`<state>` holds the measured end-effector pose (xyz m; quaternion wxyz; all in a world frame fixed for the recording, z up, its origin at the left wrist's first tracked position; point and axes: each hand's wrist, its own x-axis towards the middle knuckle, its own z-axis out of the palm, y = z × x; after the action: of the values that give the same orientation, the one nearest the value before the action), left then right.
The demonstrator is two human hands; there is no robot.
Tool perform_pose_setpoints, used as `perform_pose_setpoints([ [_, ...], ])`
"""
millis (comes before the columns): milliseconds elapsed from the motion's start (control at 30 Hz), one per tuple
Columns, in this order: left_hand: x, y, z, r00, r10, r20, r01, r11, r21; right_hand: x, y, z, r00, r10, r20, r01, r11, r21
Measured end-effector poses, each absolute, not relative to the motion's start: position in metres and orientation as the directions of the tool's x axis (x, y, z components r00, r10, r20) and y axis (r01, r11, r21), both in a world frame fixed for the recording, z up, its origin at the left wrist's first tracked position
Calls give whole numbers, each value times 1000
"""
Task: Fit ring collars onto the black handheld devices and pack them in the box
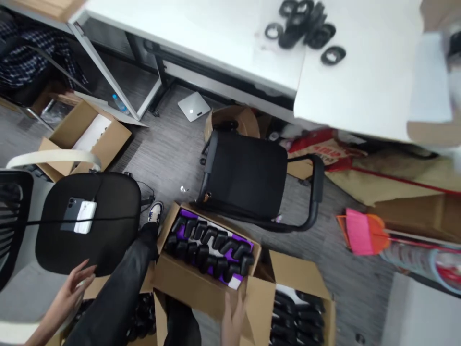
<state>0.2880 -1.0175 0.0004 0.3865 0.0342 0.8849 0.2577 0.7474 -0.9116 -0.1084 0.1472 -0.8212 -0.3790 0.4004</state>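
Observation:
My left hand (75,287) hangs over the front of the black chair seat (111,230), fingers apart and nothing in it. Flat against or just in front of the near wall of a cardboard box (194,283) are the stretched fingers of my right hand (233,315); whether they touch it I cannot tell. Inside that box, rows of black bent plastic pieces (211,235) lie on a purple and white sheet (236,281). To its right, an open carton (298,269) holds similar black pieces (297,317). More black parts (142,317) fill a carton beside my leg, partly hidden.
Two phones (84,216) lie on the seat, crossed by a black cable. A black armchair (248,173) stands beyond the box. Black rings (302,21) lie on the white table (353,91). Another open box (90,134), a silver laptop-like slab (193,105) and a pink bag (359,231) are on the floor.

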Motion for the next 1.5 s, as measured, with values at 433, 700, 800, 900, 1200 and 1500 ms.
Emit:
perform_pose_setpoints([
  [433, 63, -667, -124, -15, 704, -710, 946, 239, 217, 517, -519, -74, 355, 696, -624, 591, -684, -427],
  [700, 26, -628, -170, 103, 534, -839, 962, 160, 220, 487, -521, -99, 492, 599, -632, 314, -799, -513],
  [800, 20, -629, -171, 101, 560, -822, 955, 177, 238, 484, -523, -101, 569, 618, -543, 384, -783, -489],
  [900, 17, -634, -170, 70, 608, -791, 944, 216, 249, 486, -523, -104, 606, 647, -462, 494, -762, -419],
  [1200, 3, -642, -175, 21, 710, -704, 926, 252, 282, 495, -527, -111, 587, 680, -439, 571, -732, -370],
  [1500, -11, -645, -178, -32, 750, -660, 889, 323, 324, 495, -511, -98, 611, 685, -396, 648, -720, -247],
])
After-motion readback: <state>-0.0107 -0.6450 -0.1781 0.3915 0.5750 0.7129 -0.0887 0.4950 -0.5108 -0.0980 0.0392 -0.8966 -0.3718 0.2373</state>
